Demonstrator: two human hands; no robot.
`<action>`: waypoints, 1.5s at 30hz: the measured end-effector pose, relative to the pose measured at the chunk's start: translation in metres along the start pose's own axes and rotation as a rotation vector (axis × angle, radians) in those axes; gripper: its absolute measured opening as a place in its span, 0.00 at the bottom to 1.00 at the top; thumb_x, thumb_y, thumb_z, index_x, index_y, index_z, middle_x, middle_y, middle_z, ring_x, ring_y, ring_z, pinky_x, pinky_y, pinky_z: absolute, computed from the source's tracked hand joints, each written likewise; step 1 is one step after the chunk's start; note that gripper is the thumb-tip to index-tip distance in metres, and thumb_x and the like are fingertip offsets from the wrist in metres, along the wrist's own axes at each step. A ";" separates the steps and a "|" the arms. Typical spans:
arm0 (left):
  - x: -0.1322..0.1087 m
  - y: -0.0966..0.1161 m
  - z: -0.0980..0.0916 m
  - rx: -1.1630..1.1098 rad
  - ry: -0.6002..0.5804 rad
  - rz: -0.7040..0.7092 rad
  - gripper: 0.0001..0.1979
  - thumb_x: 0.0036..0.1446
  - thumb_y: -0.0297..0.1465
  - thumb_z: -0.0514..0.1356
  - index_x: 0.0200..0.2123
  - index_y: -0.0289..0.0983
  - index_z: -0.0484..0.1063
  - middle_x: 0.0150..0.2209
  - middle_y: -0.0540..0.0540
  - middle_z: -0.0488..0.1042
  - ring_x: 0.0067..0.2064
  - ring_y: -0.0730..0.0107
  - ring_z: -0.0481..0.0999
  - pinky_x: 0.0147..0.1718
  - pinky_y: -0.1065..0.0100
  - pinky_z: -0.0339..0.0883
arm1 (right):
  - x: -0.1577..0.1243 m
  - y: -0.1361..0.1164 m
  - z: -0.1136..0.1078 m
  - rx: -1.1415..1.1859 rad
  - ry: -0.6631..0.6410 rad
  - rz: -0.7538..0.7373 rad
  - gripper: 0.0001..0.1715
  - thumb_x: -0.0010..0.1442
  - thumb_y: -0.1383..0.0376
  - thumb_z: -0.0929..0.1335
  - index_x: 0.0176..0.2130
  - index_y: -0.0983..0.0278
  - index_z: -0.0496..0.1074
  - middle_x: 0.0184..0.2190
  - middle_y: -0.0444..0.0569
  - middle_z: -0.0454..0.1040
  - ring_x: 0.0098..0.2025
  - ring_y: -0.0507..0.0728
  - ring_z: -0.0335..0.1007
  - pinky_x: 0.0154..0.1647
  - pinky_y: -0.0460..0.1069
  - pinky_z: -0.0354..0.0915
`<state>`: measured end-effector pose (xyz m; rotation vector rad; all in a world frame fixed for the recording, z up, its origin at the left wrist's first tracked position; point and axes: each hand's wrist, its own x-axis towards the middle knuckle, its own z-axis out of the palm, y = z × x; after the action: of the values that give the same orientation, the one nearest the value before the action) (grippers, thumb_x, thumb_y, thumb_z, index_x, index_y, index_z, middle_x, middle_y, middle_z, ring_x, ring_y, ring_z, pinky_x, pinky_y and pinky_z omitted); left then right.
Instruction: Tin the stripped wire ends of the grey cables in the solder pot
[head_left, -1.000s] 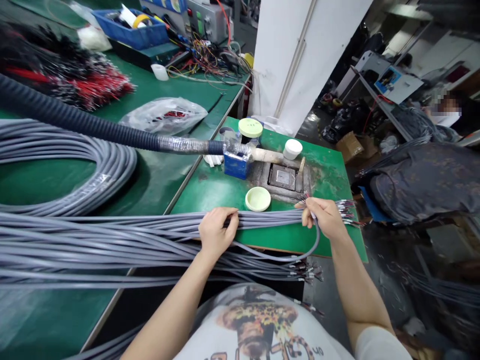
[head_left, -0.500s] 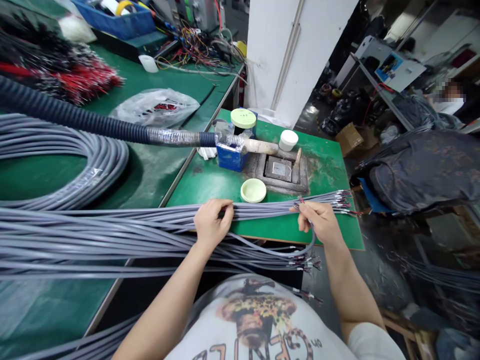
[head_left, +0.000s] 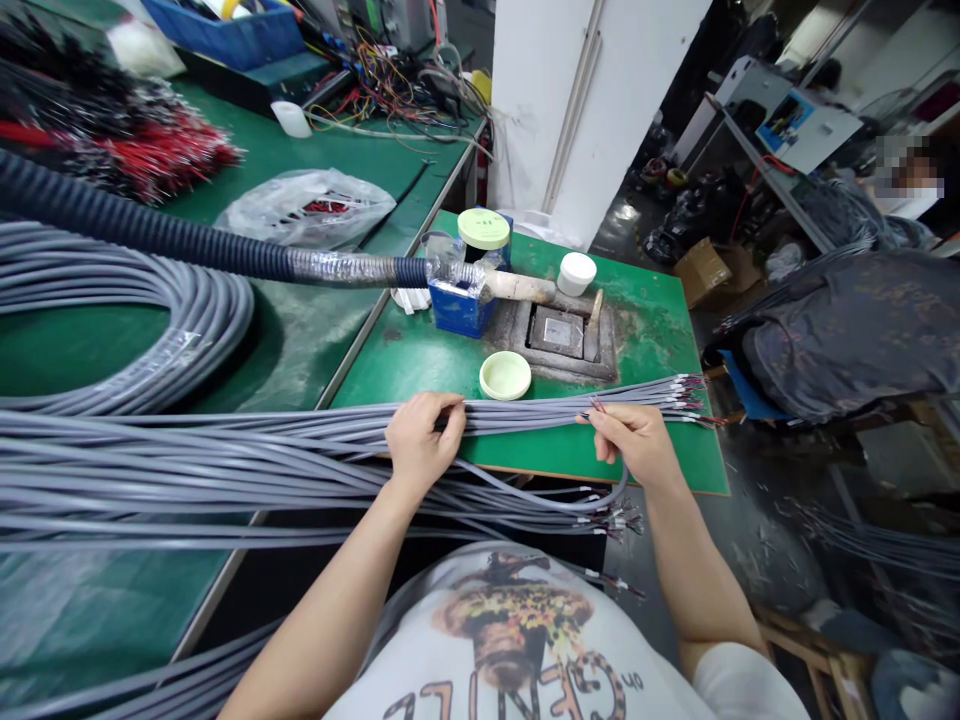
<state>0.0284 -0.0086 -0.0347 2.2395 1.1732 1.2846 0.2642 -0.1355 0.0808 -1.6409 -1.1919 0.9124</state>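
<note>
Left hand (head_left: 420, 445) stays clamped over the grey cable bundle (head_left: 225, 455) lying across the table (head_left: 420, 365); right hand (head_left: 634, 440) has drawn one looped cable (head_left: 600, 500) slightly back from the bundle's stripped ends (head_left: 686, 395), pinching its tip between fingertips.

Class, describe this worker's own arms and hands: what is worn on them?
The left hand and right hand are bare: no gloves, rings or watch show. Forearms are uncovered. A white short sleeve shows on the right upper arm, part of a white T-shirt with a brown-and-orange print and lettering.
</note>
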 end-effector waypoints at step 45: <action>0.001 -0.001 0.001 0.021 -0.017 -0.012 0.04 0.55 0.28 0.58 0.33 0.38 0.74 0.31 0.47 0.77 0.34 0.67 0.74 0.36 0.67 0.64 | 0.003 0.010 0.005 0.035 0.003 -0.075 0.27 0.62 0.60 0.65 0.14 0.64 0.67 0.11 0.39 0.64 0.16 0.47 0.56 0.46 0.52 0.70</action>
<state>0.0289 -0.0074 -0.0349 2.2501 1.1976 1.2513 0.2636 -0.1334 0.0694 -1.5583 -1.2211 0.8787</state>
